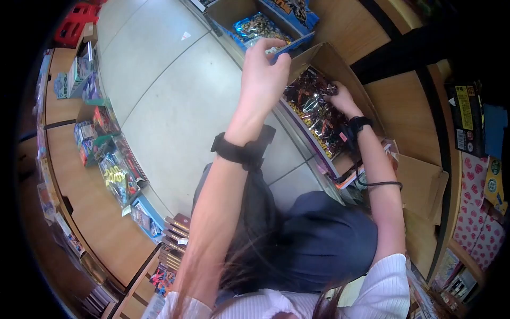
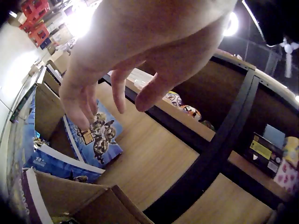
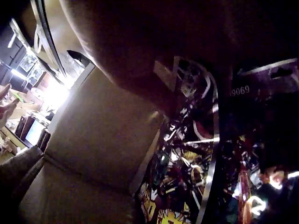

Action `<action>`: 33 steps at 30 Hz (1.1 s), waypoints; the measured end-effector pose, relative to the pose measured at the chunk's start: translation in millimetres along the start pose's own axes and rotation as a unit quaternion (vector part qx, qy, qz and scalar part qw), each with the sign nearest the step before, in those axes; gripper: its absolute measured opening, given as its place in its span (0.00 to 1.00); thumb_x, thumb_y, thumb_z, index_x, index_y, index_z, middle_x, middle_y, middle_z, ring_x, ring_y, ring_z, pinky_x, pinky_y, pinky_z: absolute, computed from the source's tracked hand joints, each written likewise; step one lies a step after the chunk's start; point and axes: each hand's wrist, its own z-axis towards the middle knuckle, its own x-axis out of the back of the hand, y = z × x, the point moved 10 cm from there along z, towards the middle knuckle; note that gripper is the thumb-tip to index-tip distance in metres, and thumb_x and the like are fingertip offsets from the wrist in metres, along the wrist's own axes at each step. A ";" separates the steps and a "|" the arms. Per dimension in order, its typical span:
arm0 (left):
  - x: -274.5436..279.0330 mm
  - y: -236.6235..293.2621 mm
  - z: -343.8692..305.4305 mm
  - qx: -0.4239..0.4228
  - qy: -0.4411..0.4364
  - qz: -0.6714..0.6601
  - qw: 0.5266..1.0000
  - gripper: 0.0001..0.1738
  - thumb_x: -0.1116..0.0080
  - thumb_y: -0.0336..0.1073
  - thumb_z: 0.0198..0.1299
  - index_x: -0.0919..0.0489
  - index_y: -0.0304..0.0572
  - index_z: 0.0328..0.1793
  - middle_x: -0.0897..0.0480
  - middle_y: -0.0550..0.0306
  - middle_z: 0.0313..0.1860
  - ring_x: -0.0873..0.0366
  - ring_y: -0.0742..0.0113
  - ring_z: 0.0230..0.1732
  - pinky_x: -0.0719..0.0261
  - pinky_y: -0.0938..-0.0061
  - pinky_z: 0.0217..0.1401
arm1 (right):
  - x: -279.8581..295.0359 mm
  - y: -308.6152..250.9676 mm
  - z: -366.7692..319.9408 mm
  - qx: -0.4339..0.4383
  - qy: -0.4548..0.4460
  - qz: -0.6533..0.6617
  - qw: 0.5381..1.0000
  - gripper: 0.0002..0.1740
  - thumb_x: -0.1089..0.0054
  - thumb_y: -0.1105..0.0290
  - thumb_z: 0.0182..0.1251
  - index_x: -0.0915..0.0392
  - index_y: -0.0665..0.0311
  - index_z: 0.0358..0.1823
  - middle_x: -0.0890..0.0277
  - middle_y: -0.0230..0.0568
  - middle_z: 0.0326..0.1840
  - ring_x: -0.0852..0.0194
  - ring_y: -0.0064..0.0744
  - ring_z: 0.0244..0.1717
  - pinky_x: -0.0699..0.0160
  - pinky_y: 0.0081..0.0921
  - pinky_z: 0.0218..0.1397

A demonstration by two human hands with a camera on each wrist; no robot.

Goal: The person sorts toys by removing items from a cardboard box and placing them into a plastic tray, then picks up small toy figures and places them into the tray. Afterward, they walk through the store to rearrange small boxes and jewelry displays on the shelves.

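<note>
My left hand (image 1: 264,74) hovers by the near corner of a blue open box (image 1: 305,40) that contains shiny blue packets (image 1: 260,29). Its fingers bend loosely downward in the left wrist view, with nothing between them. Inside the cardboard box (image 1: 324,53) beside it, my right hand (image 1: 344,101) pinches the top edge of a dark shiny packet (image 1: 313,95). Similar packets with yellow lettering fill this box. The right wrist view is dim, but the hand's fingers meet the upper end of a packet (image 3: 184,158) against the cardboard wall (image 3: 103,130).
Wooden shelf fronts (image 1: 409,101) with black uprights rise along the right. A tiled floor (image 1: 175,90) runs down the middle. Boxed goods (image 1: 114,175) line the left shelves, and a red crate (image 1: 74,26) stands far left. A cardboard flap (image 1: 419,181) sticks out near my right forearm.
</note>
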 end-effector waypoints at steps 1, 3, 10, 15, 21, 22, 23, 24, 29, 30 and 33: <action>0.4 -0.3 0.6 -0.005 0.001 -0.007 1.000 0.16 0.48 0.35 0.52 0.26 0.38 0.47 0.29 0.42 0.48 0.28 0.54 0.47 0.28 0.67 0.48 | -0.3 -8.9 -3.4 0.029 0.006 -0.067 0.997 0.27 0.41 0.76 0.49 0.35 0.70 0.53 0.28 0.55 0.48 0.28 0.48 0.49 0.31 0.33 0.53; 1.3 -0.5 1.7 -0.011 0.003 -0.014 1.000 0.16 0.48 0.35 0.52 0.26 0.38 0.47 0.29 0.41 0.48 0.28 0.54 0.47 0.28 0.67 0.48 | -1.9 -23.9 -11.9 0.058 0.013 -0.131 0.990 0.28 0.43 0.77 0.48 0.37 0.70 0.55 0.29 0.57 0.49 0.29 0.51 0.49 0.31 0.37 0.52; 3.6 3.6 0.2 0.011 0.001 -0.012 1.000 0.16 0.48 0.35 0.52 0.26 0.37 0.47 0.28 0.41 0.46 0.27 0.54 0.45 0.28 0.67 0.47 | -12.4 -54.9 -27.3 0.130 -0.008 -0.433 0.892 0.15 0.48 0.78 0.46 0.23 0.67 0.39 0.29 0.52 0.42 0.35 0.52 0.50 0.32 0.35 0.52; -13.0 -11.9 6.2 -0.021 0.014 0.008 1.000 0.14 0.47 0.32 0.54 0.26 0.38 0.48 0.22 0.56 0.32 0.30 0.77 0.29 0.32 0.82 0.29 | -43.6 7.2 -23.2 0.017 -0.149 -0.274 0.950 0.17 0.54 0.75 0.52 0.24 0.62 0.44 0.28 0.55 0.48 0.28 0.49 0.50 0.32 0.39 0.55; -35.4 15.7 -6.8 -0.048 0.075 -0.016 0.996 0.14 0.49 0.27 0.53 0.28 0.36 0.48 0.25 0.49 0.41 0.25 0.62 0.43 0.27 0.74 0.46 | -37.9 -14.6 -26.4 -0.026 -0.220 -0.281 0.934 0.22 0.53 0.72 0.53 0.30 0.65 0.52 0.30 0.58 0.50 0.32 0.54 0.52 0.33 0.41 0.55; -40.4 28.6 -18.9 -0.025 0.069 -0.054 0.996 0.13 0.50 0.28 0.54 0.28 0.36 0.47 0.26 0.47 0.44 0.26 0.59 0.46 0.28 0.73 0.47 | -21.9 -57.2 -39.7 0.020 -0.179 -0.176 0.968 0.21 0.53 0.70 0.54 0.30 0.65 0.52 0.29 0.58 0.50 0.32 0.55 0.52 0.33 0.41 0.53; -48.1 41.3 -34.8 -0.003 0.052 -0.089 0.995 0.13 0.51 0.28 0.55 0.29 0.35 0.47 0.26 0.48 0.45 0.26 0.59 0.47 0.28 0.72 0.49 | -3.7 -89.6 -54.5 0.063 -0.135 -0.068 0.986 0.21 0.52 0.68 0.55 0.31 0.65 0.51 0.29 0.57 0.49 0.32 0.55 0.51 0.32 0.41 0.52; -57.1 52.1 -51.1 -0.028 0.046 -0.106 0.993 0.14 0.51 0.28 0.55 0.31 0.34 0.48 0.26 0.47 0.45 0.26 0.58 0.47 0.29 0.72 0.49 | 5.6 -96.4 -63.1 0.057 -0.146 -0.071 0.985 0.21 0.52 0.68 0.55 0.31 0.65 0.51 0.29 0.57 0.49 0.32 0.55 0.51 0.32 0.41 0.52; -75.0 93.8 -141.1 0.117 -0.146 -0.065 0.980 0.19 0.54 0.27 0.56 0.35 0.37 0.56 0.23 0.41 0.37 0.26 0.41 0.44 0.28 0.63 0.46 | 66.8 -139.3 -155.5 0.097 -0.099 0.080 0.987 0.18 0.49 0.69 0.57 0.33 0.71 0.47 0.28 0.52 0.38 0.28 0.41 0.42 0.31 0.29 0.47; -53.6 114.2 -144.8 0.072 -0.090 -0.147 0.982 0.18 0.55 0.26 0.56 0.34 0.36 0.55 0.21 0.44 0.33 0.22 0.47 0.40 0.26 0.66 0.45 | 74.6 -155.2 -176.6 0.065 -0.104 0.056 0.991 0.16 0.50 0.72 0.58 0.33 0.72 0.47 0.29 0.49 0.39 0.30 0.35 0.41 0.31 0.26 0.47; 1.7 130.1 -159.4 0.110 -0.058 -0.215 0.969 0.15 0.58 0.24 0.57 0.32 0.33 0.52 0.20 0.46 0.36 0.20 0.59 0.40 0.26 0.71 0.46 | 58.3 -172.1 -226.9 0.075 -0.245 -0.100 0.961 0.17 0.50 0.72 0.58 0.32 0.72 0.48 0.29 0.55 0.46 0.29 0.46 0.47 0.32 0.32 0.51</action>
